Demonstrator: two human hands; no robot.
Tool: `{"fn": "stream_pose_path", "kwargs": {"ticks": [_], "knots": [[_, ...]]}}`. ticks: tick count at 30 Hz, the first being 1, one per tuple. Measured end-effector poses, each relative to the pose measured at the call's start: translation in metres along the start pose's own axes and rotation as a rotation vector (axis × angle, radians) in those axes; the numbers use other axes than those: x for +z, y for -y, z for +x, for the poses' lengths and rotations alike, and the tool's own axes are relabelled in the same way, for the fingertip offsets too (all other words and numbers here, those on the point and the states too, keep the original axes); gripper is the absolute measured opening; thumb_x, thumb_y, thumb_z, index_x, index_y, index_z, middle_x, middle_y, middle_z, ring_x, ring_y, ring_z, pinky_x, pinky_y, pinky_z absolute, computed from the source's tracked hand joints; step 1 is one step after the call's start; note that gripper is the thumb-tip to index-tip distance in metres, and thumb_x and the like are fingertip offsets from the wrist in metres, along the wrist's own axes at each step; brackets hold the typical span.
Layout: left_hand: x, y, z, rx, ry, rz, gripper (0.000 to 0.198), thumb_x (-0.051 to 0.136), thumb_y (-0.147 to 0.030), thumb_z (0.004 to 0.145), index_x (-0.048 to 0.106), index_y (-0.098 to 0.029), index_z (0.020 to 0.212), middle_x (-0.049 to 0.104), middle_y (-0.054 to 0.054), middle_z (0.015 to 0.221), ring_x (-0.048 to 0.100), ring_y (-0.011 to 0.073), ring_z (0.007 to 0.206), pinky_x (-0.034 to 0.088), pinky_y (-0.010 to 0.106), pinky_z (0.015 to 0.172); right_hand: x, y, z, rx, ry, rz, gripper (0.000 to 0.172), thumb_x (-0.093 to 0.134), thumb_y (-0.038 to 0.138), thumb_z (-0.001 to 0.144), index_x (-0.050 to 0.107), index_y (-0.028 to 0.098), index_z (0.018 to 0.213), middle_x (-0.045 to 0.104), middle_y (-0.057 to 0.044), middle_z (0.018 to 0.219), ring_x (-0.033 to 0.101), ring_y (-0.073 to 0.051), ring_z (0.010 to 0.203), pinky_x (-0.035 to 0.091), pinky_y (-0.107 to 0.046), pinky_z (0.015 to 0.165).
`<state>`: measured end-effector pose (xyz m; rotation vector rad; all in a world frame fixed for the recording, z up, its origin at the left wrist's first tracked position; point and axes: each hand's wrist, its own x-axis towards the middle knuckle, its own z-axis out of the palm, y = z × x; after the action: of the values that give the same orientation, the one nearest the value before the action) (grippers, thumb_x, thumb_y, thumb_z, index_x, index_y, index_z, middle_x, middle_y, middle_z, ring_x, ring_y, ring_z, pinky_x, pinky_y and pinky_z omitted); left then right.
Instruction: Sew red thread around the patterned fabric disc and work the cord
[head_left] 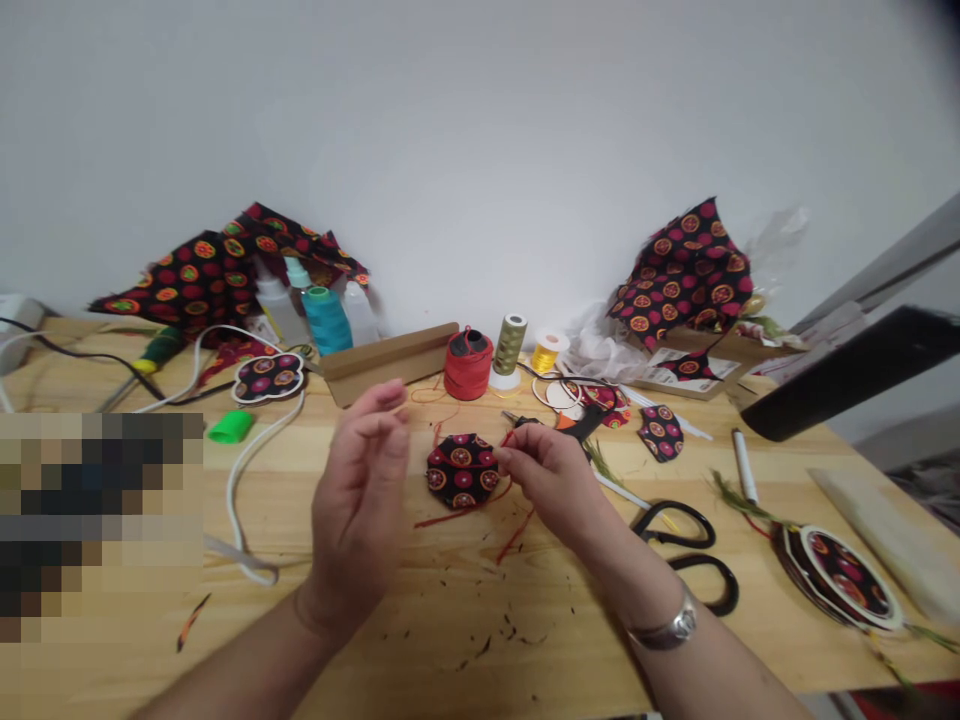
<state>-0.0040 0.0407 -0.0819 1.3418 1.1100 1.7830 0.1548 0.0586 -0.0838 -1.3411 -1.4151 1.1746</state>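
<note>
An eight-sided piece covered in black fabric with pink and orange round prints (459, 485) is near the table's middle. A red cord (450, 517) runs around and across it, with loose ends trailing below. My right hand (551, 475) is closed in a pinch at the piece's right edge, with red cord at the fingertips. Whether the fingers also grip the fabric edge is unclear. Left of the piece, my left hand (360, 480) is raised, slightly blurred, with loosely bent fingers and nothing visible in it. A red spool (469, 366) stands behind the piece.
Black-handled scissors (697, 540) lie under and beside my right forearm. Olive thread (512, 345) and yellow thread (547, 350) stand behind. Finished-looking round pieces (844, 575) lie at right. A white cable (238, 480), green cap (231, 427) and flower-shaped piece (268, 377) are at left.
</note>
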Motion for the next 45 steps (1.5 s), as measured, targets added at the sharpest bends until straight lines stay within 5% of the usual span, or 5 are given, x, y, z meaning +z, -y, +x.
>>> {"fn": "stream_pose_path", "kwargs": {"ticks": [4,9,15,24,45], "knots": [[0.005,0.003,-0.006,-0.206,0.321,0.002,0.032,0.046,-0.021,0.084,0.048,-0.023,0.116,0.049,0.005,0.127,0.045,0.0188,0.117,0.033,0.035,0.101,0.003,0.002,-0.003,0.02,0.069,0.068,0.012,0.058,0.024,0.07,0.053,0.017,0.063,0.049,0.004,0.055,0.039,-0.008,0.049,0.03,-0.021,0.047],[0.004,0.007,-0.009,-0.371,0.607,0.118,0.037,0.05,-0.025,0.082,0.05,-0.019,0.119,0.06,0.008,0.115,0.056,0.0197,0.103,0.044,0.032,0.088,0.005,0.004,-0.005,0.03,0.106,0.11,0.011,0.058,0.022,0.069,0.053,0.016,0.062,0.052,0.003,0.058,0.043,-0.009,0.053,0.035,-0.022,0.051],[0.003,0.007,-0.007,-0.307,0.546,0.269,0.022,0.056,-0.026,0.078,0.067,-0.021,0.096,0.069,0.003,0.094,0.061,0.0184,0.085,0.046,0.028,0.077,0.005,0.002,-0.004,0.021,0.098,0.048,0.01,0.059,0.022,0.069,0.055,0.016,0.062,0.051,0.004,0.057,0.041,-0.008,0.051,0.033,-0.021,0.05],[0.004,0.004,0.0,-0.482,0.528,0.207,0.016,0.061,-0.029,0.073,0.071,-0.021,0.081,0.071,0.002,0.081,0.061,0.018,0.078,0.045,0.027,0.072,0.005,0.0,-0.003,0.03,0.088,0.046,0.012,0.061,0.023,0.068,0.054,0.016,0.061,0.052,0.004,0.057,0.043,-0.008,0.052,0.034,-0.021,0.051],[0.003,0.011,0.001,-0.722,0.482,-0.03,0.013,0.066,-0.025,0.068,0.073,-0.018,0.078,0.07,0.004,0.075,0.058,0.0139,0.07,0.042,0.022,0.065,0.004,0.005,-0.004,0.029,0.125,0.035,0.007,0.06,0.02,0.069,0.06,0.013,0.066,0.056,0.002,0.061,0.047,-0.008,0.055,0.037,-0.021,0.054]]}}
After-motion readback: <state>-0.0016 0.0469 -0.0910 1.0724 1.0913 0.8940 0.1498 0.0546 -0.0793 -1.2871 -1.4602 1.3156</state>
